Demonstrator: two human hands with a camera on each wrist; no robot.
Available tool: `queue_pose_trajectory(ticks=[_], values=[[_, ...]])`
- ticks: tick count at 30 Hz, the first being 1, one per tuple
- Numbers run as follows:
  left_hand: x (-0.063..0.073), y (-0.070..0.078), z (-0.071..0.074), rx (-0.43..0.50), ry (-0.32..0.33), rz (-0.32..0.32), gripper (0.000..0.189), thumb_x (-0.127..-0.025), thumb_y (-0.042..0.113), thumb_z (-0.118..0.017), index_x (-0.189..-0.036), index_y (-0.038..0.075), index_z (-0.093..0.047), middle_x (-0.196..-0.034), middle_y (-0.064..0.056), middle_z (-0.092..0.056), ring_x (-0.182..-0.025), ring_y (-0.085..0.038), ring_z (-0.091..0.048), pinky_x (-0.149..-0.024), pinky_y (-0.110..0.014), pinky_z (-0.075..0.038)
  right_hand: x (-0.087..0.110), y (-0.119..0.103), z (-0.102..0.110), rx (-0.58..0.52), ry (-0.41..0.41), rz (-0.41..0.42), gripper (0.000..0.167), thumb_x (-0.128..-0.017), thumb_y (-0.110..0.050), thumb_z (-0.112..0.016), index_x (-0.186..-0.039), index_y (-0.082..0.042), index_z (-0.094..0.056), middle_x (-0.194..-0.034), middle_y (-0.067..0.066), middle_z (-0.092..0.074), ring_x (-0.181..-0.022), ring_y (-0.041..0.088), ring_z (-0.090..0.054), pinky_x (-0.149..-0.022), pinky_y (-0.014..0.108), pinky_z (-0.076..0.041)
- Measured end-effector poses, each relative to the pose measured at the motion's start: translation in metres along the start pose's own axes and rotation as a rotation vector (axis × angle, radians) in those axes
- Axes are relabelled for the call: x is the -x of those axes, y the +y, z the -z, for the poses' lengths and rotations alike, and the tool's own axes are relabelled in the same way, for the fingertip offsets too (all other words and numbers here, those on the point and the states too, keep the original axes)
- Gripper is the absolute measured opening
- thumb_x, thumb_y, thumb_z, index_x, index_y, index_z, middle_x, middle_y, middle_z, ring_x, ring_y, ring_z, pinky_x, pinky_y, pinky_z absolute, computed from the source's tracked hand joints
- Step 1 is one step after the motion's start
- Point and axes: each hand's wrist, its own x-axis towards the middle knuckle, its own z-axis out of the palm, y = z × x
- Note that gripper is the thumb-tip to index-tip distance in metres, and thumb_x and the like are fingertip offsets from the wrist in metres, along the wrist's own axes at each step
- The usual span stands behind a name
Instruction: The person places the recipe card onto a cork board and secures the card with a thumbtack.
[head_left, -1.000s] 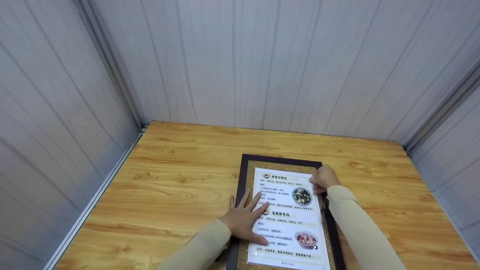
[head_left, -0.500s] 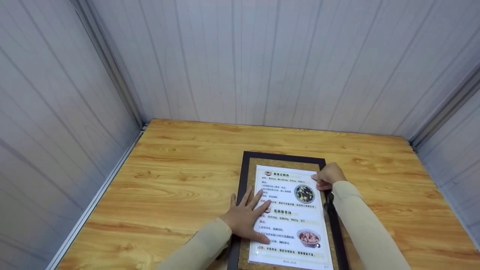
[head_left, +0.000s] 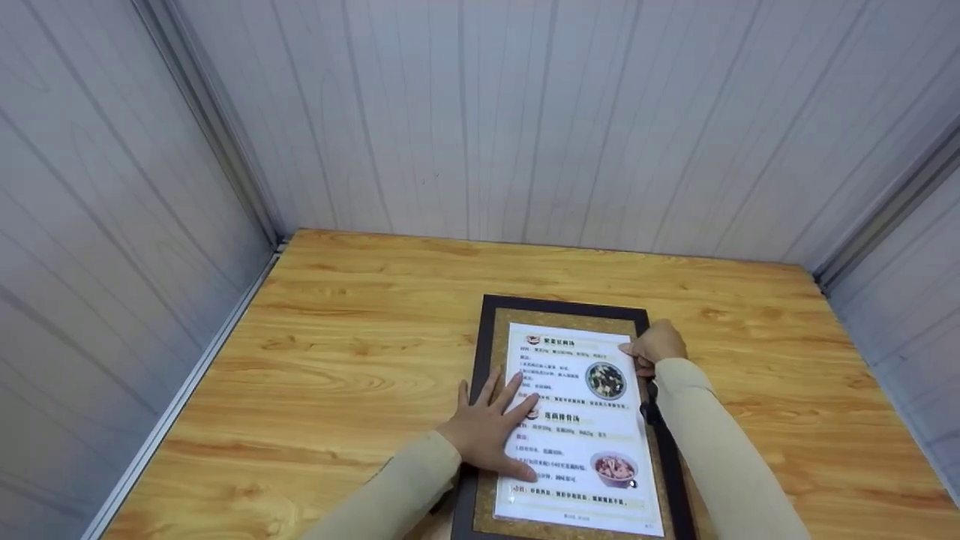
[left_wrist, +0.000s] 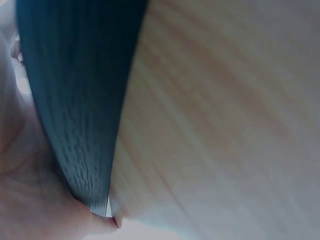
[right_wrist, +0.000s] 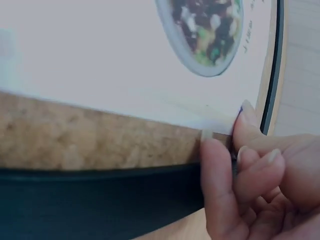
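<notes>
A framed cork board (head_left: pixel 570 320) lies on the table with a glossy printed recipe sheet (head_left: pixel 555 450) on it, showing text and two food pictures. My left hand (head_left: pixel 484 431) rests with fingers spread across the sheet's left side and the dark frame (head_left: pixel 484 360). In the left wrist view its palm (left_wrist: pixel 30 200) lies along the frame strip. At the sheet's upper right corner, my right hand (head_left: pixel 658 345) pinches with thumb and index finger, the other fingers curled. A small bluish spot shows at the thumb tip (right_wrist: pixel 245 112) in the right wrist view; what it is, I cannot tell.
The wood-patterned table (head_left: pixel 360 360) extends left, right and behind the board. Pale panelled walls (head_left: pixel 480 120) stand at the back and both sides. Dark wrist gear (head_left: pixel 651 409) sits at the right wrist, over the frame's right strip.
The right fingers have shifted slightly at the sheet's upper right corner, thumb and index now nearer its tip. The left hand stays in place. The head view has moved a little.
</notes>
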Motion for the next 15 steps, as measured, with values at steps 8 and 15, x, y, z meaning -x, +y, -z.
queue_pose_trajectory(ticks=[8, 15], values=[[-0.007, -0.001, 0.002, 0.003, -0.007, -0.002, 0.113, -0.072, 0.088, -0.053, -0.16, 0.034, -0.009, -0.166, -0.004, 0.008, -0.148, -0.037, 0.014, -0.105, -0.076, 0.0, -0.002, 0.022, 0.006, -0.132, -0.025, 0.022, 0.024, -0.088, -0.013, -0.077, -0.071, 0.003, -0.069, -0.05, 0.003, -0.052, -0.044, 0.012, -0.052, -0.05, 0.028, -0.054], [-0.008, -0.007, 0.001, 0.021, -0.002, -0.011, 0.114, -0.071, 0.088, -0.054, -0.161, 0.033, -0.009, -0.166, -0.005, 0.009, -0.147, -0.038, 0.015, -0.103, -0.077, 0.001, 0.004, 0.041, 0.025, -0.285, -0.132, 0.079, 0.026, -0.099, -0.017, -0.063, -0.099, 0.009, -0.062, -0.071, 0.008, -0.063, -0.056, 0.013, -0.061, -0.056, 0.03, -0.057]])
